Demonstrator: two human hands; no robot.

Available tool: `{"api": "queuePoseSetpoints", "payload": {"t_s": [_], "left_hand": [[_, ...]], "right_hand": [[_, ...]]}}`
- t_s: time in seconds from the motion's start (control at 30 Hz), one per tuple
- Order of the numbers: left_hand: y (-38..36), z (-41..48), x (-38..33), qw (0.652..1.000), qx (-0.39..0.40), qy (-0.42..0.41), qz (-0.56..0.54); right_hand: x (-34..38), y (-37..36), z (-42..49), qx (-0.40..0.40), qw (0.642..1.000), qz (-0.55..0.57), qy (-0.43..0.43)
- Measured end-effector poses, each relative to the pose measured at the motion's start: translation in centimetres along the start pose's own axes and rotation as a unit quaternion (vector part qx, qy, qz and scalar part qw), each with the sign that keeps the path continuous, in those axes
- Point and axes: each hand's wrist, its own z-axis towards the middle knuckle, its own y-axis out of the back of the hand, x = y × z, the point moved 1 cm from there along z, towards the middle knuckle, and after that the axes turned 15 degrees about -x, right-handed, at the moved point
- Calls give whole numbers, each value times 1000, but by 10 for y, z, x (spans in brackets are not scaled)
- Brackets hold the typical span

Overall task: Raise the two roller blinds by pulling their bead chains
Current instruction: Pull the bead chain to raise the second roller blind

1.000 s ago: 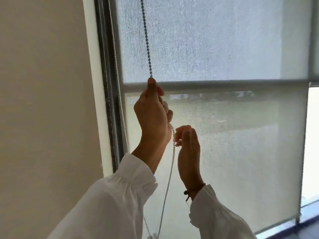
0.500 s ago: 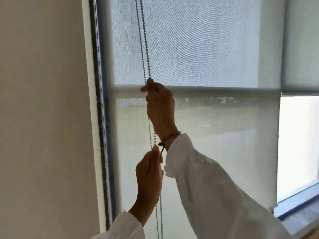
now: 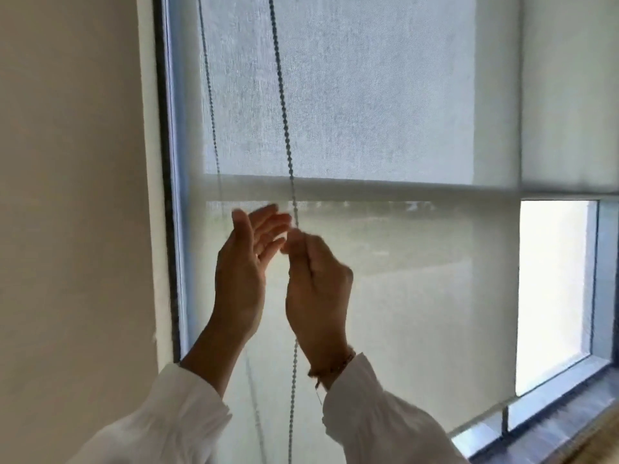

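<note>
A translucent grey roller blind [image 3: 385, 279] covers the left window pane down to near the sill. A second blind [image 3: 569, 95] at the right ends higher, at its bottom bar. Two strands of bead chain hang in front: a thick dark strand [image 3: 281, 95] and a thinner one [image 3: 211, 95] further left. My right hand [image 3: 318, 286] is shut on the thick strand, pinching it at finger level. My left hand [image 3: 244, 269] is just left of it, fingers spread and holding nothing, blurred from motion.
A beige wall [image 3: 73, 195] and the dark window frame [image 3: 167, 195] bound the left side. The window sill [image 3: 552, 426] runs along the lower right. Bare bright glass [image 3: 556, 289] shows under the right blind.
My left hand has let go of the chain and risen from below to beside my right hand, now open. My right hand has come down the chain a little.
</note>
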Motion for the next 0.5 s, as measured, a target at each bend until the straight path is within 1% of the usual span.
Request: {"api": "queuePoseSetpoints", "payload": {"t_s": [0.1, 0.13, 0.2, 0.23, 0.3, 0.37, 0.4, 0.43, 0.5], "left_hand": [[-19, 14, -27, 999, 30, -14, -41], [-24, 18, -34, 998, 38, -2, -52], [-34, 23, -41, 995, 39, 51, -72], [-38, 23, -41, 994, 27, 70, -75], [-46, 18, -38, 995, -24, 77, -62], [-49, 12, -31, 994, -61, 63, -58], [-48, 11, -28, 994, -71, 52, -59], [-46, 10, -26, 994, -78, 41, -63], [-41, 8, -21, 993, -87, 38, -66]], "right_hand": [[-13, 16, -28, 19, 999, -22, 29], [-18, 22, -36, 30, 998, -35, 41], [-25, 34, -49, 54, 993, -70, 81], [-29, 39, -54, 64, 989, -85, 102], [-37, 44, -61, 76, 985, -104, 117], [-45, 43, -64, 85, 987, -106, 85], [-49, 42, -64, 89, 991, -93, 47], [-53, 40, -64, 95, 993, -72, -6], [-57, 36, -57, 109, 984, -13, -140]]}}
